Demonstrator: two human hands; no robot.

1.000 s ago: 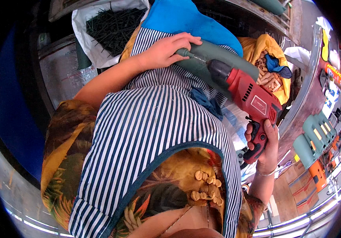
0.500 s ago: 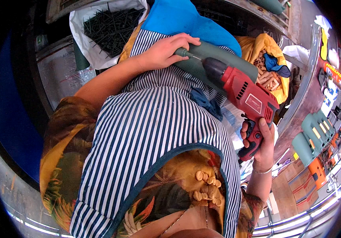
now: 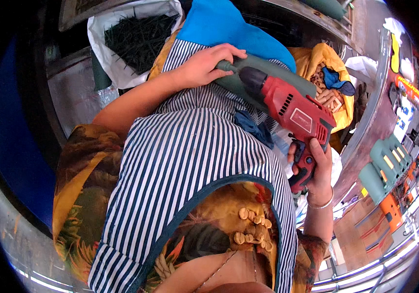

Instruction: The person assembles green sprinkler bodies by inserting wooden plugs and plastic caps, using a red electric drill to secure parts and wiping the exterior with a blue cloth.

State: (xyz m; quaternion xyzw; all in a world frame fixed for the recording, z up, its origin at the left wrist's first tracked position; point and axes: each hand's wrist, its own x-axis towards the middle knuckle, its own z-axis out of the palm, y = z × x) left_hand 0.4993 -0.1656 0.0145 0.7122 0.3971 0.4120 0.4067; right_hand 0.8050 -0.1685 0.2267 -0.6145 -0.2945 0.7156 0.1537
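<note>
Red drill gripped by right hand; left hand steadies green piece.

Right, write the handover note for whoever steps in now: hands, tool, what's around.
Right hand: wrapped around the grip of the red power drill, held in front of the body.
Left hand: laid over the grey-green front housing of the drill, steadying it.
Around: white bag of dark screws upper left, blue cloth beyond the left hand, yellow bag with wooden pieces to the right, green cases far right.
Done: drill gripped with both hands.
Left: the drill's tip is hidden, so contact with any workpiece cannot be told.
</note>
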